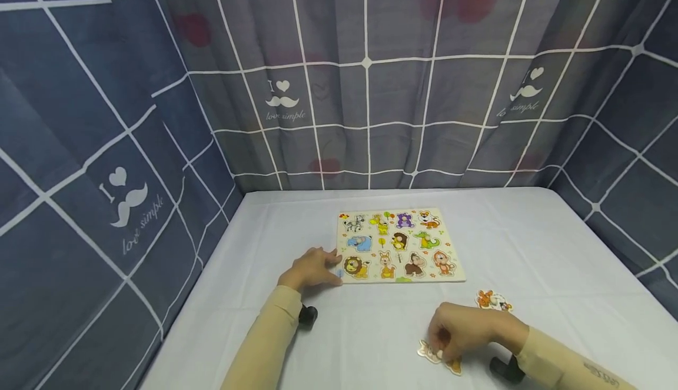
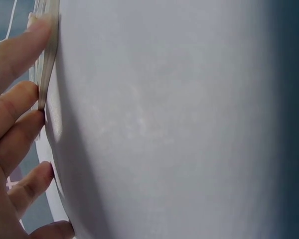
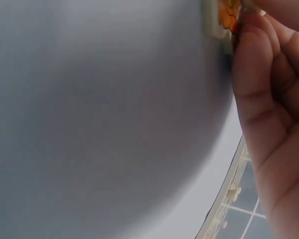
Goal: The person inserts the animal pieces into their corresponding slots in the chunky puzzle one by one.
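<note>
A cream animal puzzle board (image 1: 394,262) lies on the table, printed with zebra, giraffe, lion, elephant and other figures. My left hand (image 1: 312,267) rests at its left edge, fingertips and thumb against the side. In the left wrist view the fingers are spread, touching the board's edge (image 2: 51,59). My right hand (image 1: 459,330) is low over the near right of the table, thumb and fingertips pinching a small puzzle piece (image 1: 454,368). Its orange part and pale edge show beside the fingers; the middle is hidden. In the right wrist view, fingertips (image 3: 254,45) press together beside the piece (image 3: 228,15).
Another orange and white puzzle piece (image 1: 494,300) lies just beyond my right wrist, right of the board's near corner. A white cloth (image 1: 296,219) covers the table. Dark gridded curtains (image 1: 339,102) stand behind it and at both sides.
</note>
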`<state>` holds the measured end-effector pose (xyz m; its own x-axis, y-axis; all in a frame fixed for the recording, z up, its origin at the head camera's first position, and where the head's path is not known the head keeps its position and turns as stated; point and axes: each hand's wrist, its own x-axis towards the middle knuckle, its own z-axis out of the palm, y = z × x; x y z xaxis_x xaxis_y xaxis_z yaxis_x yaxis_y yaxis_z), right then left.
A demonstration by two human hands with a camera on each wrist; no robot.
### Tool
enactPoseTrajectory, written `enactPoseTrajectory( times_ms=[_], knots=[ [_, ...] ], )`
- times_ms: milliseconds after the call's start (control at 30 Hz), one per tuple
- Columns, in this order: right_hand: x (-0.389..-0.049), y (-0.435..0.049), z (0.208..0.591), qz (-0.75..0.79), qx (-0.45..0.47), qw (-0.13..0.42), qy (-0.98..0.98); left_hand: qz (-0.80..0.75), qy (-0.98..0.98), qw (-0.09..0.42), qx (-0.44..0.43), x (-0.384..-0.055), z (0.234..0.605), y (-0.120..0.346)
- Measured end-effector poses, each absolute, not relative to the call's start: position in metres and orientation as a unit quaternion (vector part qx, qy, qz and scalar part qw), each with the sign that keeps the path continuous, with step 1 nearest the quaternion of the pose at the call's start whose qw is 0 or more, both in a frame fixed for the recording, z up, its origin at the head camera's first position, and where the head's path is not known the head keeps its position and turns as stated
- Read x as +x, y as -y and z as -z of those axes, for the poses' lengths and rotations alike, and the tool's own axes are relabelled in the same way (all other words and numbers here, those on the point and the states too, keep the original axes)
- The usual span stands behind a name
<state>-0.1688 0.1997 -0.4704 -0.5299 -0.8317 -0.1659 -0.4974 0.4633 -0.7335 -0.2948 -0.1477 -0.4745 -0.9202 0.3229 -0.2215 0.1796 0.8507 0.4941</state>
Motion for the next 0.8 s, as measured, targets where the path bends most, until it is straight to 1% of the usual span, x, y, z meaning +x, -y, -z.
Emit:
enactPoseTrajectory(
  times_ms=[167,300,633,800],
  knots=[
    [-0.166,-0.199,0.471,0.321,-0.411,0.245,-0.817,-0.239,-0.95,0.148,0.135,-0.295,0.474,0.147],
    [-0.167,-0.198,0.472,0.327,-0.407,0.245,-0.817,-0.235,-0.951,0.149,0.138,-0.295,0.475,0.146],
    [-0.175,-0.196,0.469,0.339,-0.398,0.233,-0.82,-0.237,-0.95,0.155,0.132,-0.292,0.474,0.146],
    [-0.18,-0.195,0.471,0.331,-0.403,0.216,-0.825,-0.237,-0.951,0.154,0.129,-0.291,0.473,0.147]
  ],
)
